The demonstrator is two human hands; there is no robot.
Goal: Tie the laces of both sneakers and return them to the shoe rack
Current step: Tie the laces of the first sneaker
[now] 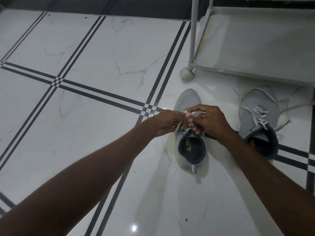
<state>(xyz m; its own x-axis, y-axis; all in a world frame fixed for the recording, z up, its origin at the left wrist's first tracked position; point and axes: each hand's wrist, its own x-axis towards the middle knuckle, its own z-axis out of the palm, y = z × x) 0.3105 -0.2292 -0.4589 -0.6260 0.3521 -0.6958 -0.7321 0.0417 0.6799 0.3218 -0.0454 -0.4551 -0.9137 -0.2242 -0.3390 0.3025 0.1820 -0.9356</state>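
Grey knit sneaker (188, 103) sits on the white marble floor (102, 48) in front of me, toe pointing to twelve o'clock. My left hand (165, 122) and right hand (211, 120) meet over its tongue, each grip pinching the white lace (178, 126). At three o'clock the second sneaker (257, 116) lies on the floor, its untied laces (283, 109) trailing loose. At one o'clock stands the wheeled shoe rack (255, 41), its caster (186, 74) near the first sneaker's toe.

floor (85, 48): white marble tile, dark stripes | on it: 2 gray sneakers (189, 103) (255, 103), wheeled rack (255, 72)
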